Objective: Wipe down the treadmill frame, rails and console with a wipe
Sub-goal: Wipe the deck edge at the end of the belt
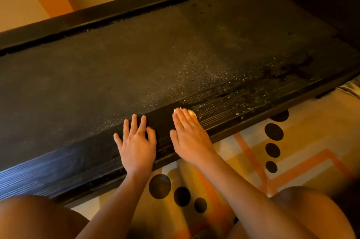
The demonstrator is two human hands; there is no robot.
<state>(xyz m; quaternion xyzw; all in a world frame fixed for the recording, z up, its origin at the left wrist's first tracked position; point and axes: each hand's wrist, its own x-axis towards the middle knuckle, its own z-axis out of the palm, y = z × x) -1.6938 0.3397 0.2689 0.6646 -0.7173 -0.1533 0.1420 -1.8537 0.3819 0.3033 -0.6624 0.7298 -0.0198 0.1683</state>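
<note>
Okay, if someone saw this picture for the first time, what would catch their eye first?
Two hands lie flat on the treadmill's near side rail: the left hand with fingers spread, the right hand over a pale wipe that shows just beyond it. Right of the wipe, the rail and the belt are speckled with pale dust.

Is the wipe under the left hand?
No, the wipe peeks out from under the right hand, while the left hand lies flat on the bare side rail.
</note>
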